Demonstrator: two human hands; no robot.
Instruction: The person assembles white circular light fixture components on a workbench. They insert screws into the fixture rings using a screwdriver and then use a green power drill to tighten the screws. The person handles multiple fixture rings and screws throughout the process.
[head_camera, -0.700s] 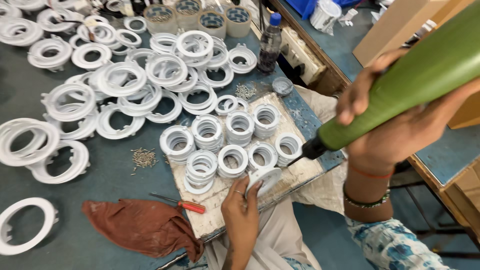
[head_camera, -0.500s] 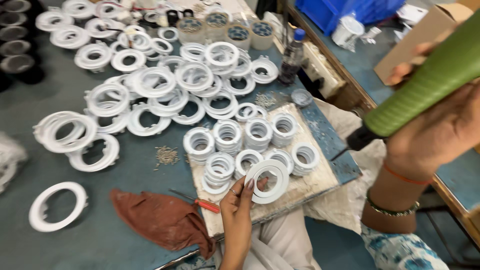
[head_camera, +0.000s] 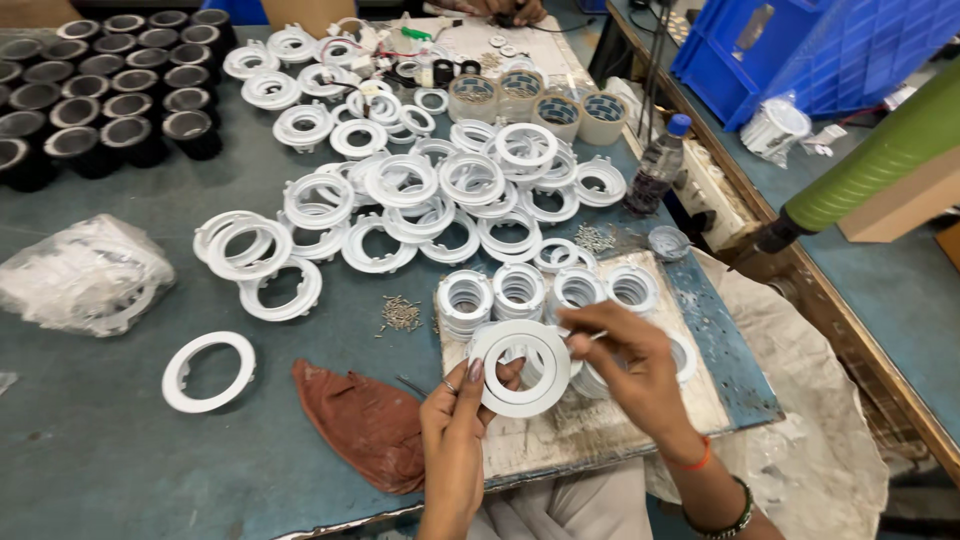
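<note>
My left hand (head_camera: 455, 420) holds a flat white plastic ring (head_camera: 500, 385) by its lower left rim, just above a worn white board (head_camera: 600, 430). My right hand (head_camera: 630, 380) pinches a small thin piece (head_camera: 598, 336) between thumb and fingers at the ring's upper right edge. Short stacks of similar white rings (head_camera: 520, 290) stand on the board behind the held ring. At the right, a green power screwdriver (head_camera: 870, 165) hangs tip-down in the air with no hand on it.
A big heap of white rings (head_camera: 400, 200) covers the table's middle, with black cups (head_camera: 100, 100) at far left. Nearby lie a rust-coloured cloth (head_camera: 365, 420), loose screws (head_camera: 400, 315), a single ring (head_camera: 210, 372), a clear bag (head_camera: 85, 275), a bottle (head_camera: 655, 165) and a blue crate (head_camera: 820, 50).
My right hand has let go of the green screwdriver and come down to the ring. My left hand has lifted the ring off the board. The view has tilted up the table.
</note>
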